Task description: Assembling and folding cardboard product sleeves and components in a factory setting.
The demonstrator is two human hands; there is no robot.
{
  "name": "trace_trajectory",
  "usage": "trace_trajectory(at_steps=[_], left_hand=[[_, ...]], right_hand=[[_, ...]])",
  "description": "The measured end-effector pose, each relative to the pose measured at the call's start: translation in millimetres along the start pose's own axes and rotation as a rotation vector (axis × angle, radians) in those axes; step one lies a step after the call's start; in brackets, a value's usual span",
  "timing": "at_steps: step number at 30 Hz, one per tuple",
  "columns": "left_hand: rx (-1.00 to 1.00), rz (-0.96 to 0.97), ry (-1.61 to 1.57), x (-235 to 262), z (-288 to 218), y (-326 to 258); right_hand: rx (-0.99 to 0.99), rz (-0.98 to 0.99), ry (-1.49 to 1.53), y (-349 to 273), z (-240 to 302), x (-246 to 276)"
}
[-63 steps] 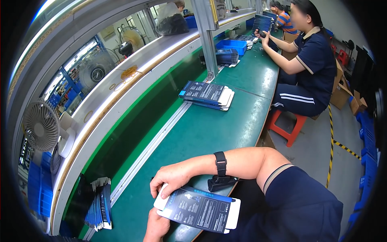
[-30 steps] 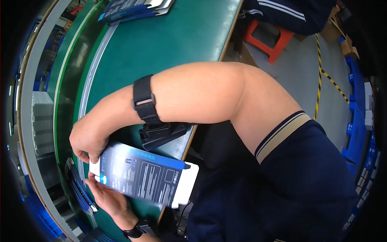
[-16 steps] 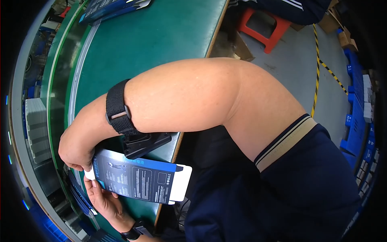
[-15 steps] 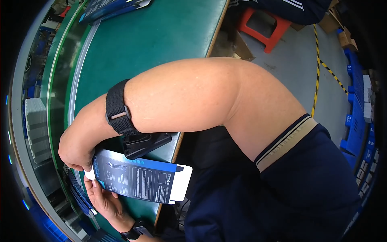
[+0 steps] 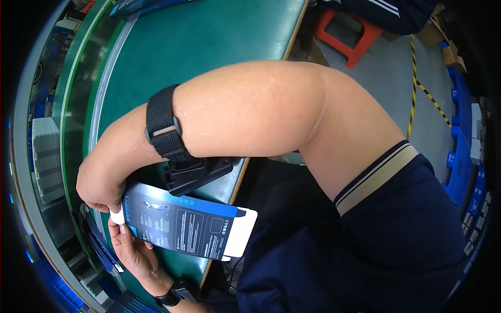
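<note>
A blue and black printed carton (image 5: 177, 223) lies tilted over the edge of the green table, a white flap (image 5: 241, 232) sticking out at its right end. At its left end there is a smaller white flap (image 5: 117, 215). My right hand (image 5: 98, 189) reaches across from the right with bent fingers pinching that left end; the fingertips are partly hidden by the hand. Below it, my left hand (image 5: 134, 255) grips the same end, thumb on top and fingers underneath. Black straps with a black device (image 5: 195, 175) circle my right forearm; another strap is on my left wrist.
The green table (image 5: 209, 39) runs away from me, with a rail and a green-edged conveyor (image 5: 70, 109) along its left. Flat dark cartons (image 5: 99, 245) stand beside my hands. White stacked pieces (image 5: 47, 156) sit further left. A red stool (image 5: 347, 36) stands beyond the table.
My right forearm and the carton's right end have shifted slightly up and to the right in view. Both hands keep hold of the carton's left end.
</note>
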State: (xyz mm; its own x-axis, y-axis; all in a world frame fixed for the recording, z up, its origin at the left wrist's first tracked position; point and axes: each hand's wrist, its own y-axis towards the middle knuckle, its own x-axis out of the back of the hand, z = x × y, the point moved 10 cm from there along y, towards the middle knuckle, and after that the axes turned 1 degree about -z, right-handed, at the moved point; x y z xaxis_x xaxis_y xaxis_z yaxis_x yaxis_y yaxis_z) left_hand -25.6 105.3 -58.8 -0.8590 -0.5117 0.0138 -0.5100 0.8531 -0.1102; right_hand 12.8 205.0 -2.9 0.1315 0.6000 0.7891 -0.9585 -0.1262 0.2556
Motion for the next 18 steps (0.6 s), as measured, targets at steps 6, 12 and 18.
trace_trajectory(at_steps=[6,12,18], left_hand=[[0.006,0.004,0.022,0,-1,-2],[0.001,0.028,0.008,1,0,3],[0.014,0.036,0.069,-2,-3,1]], right_hand=[[-0.013,0.001,0.006,0,3,1],[0.004,0.079,-0.036,5,1,-2],[0.078,-0.045,0.100,-12,6,12]])
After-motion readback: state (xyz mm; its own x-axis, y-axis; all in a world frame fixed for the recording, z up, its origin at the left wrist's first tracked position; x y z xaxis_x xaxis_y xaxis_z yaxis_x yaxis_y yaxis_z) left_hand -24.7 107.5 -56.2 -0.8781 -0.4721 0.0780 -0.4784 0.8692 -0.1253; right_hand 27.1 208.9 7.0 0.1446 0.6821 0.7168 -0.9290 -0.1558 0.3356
